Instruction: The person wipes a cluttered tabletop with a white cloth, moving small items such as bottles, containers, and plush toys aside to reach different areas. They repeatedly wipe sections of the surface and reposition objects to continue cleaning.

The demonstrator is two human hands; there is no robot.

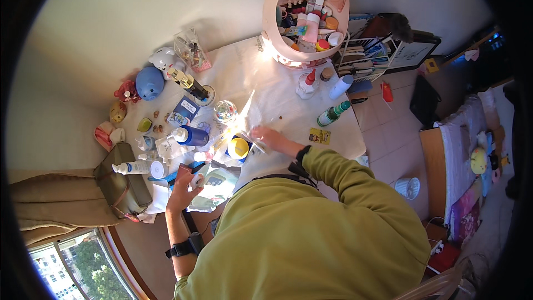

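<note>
My left hand [180, 190] is closed around a small white object [195, 182], at the table's near left edge. Its exact kind is too small to tell. Beneath and beside it lies a pale green and white plastic bag [214, 189]. My right hand [269, 137] reaches over the table's middle, its fingers drawn together by something clear and shiny that glare blurs. Just left of it sits a round yellow-topped container [238, 148] on a blue base. A blue pump bottle [192, 135] and a clear glass jar [225, 111] stand farther left.
A pink cosmetics case [267, 44] filled with tubes and jars stands at the back. A green bottle [333, 113], a light blue bottle [341, 86] and a red-capped bottle [308, 80] stand to the right. A blue piggy bank [150, 83] and an olive bag [125, 175] are left.
</note>
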